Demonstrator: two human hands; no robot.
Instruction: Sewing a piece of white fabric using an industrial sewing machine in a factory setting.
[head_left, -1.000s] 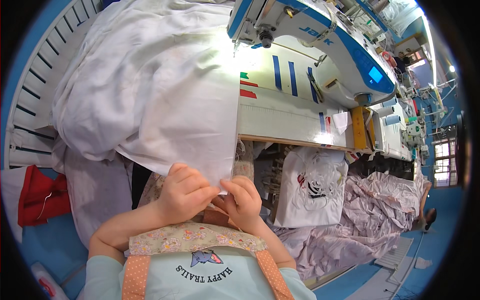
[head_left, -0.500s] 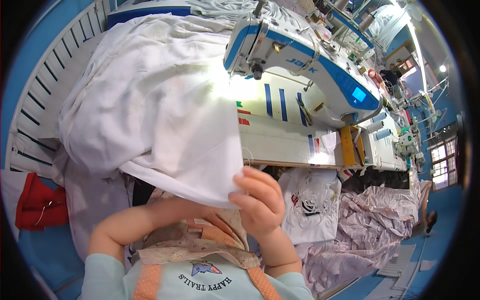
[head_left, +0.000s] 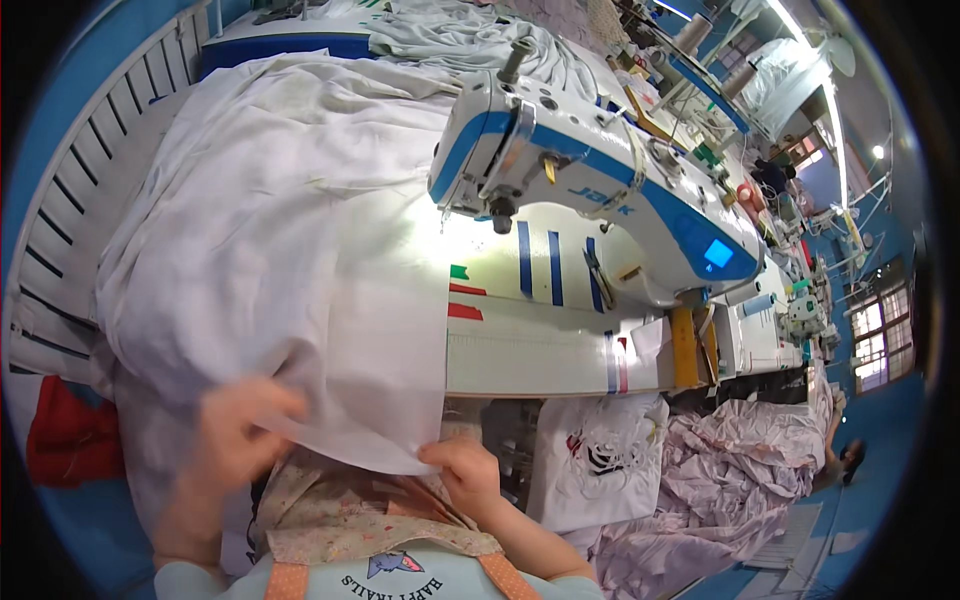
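Note:
A large white cloth [head_left: 230, 220] is heaped over the left of the sewing table, its smooth near part hanging over the front edge. My right hand [head_left: 465, 472] pinches the cloth's near right corner between thumb and fingers. My left hand [head_left: 245, 425], smeared by motion, is closed at the near edge further left, where the cloth bunches into a fold. Beyond my hands stands a white and blue sewing machine [head_left: 590, 170]; its lit needle area is beside the cloth's right edge.
Thread snips [head_left: 598, 275] lie on the machine bed [head_left: 550, 350], near blue and red tape strips. A yellow box [head_left: 690, 345] stands to their right. Below the table are a white bundle [head_left: 600, 460] and crumpled pale fabric [head_left: 740, 450]. Red cloth [head_left: 75, 435] lies at far left.
My left hand has come out from beneath the cloth to its near edge. My right hand has moved down and left, its fingers closing on the corner. The view has shifted slightly.

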